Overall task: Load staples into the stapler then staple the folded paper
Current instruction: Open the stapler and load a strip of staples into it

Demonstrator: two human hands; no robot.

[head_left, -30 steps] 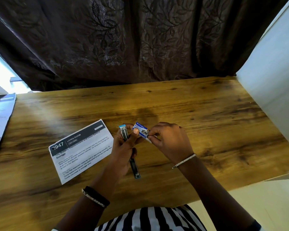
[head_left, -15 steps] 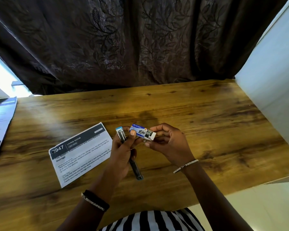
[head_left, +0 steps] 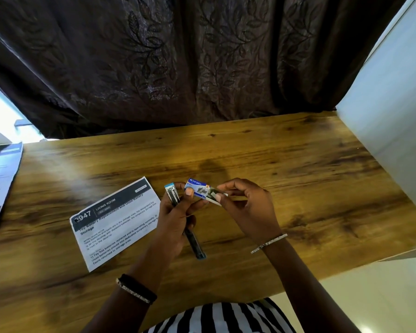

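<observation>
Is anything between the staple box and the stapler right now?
Nothing visible. The small blue staple box, pinched between left hand and right hand, sits just beside the metal top end of the black stapler held in the left hand.

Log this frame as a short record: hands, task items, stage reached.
left hand: grips stapler, thumb on staple box
right hand: pinches the box's right end, where a white inner part shows
folded paper: flat on table, left of both hands, untouched
stage: hands at the box; paper not yet stapled
other: second sheet at the table's left edge
</observation>
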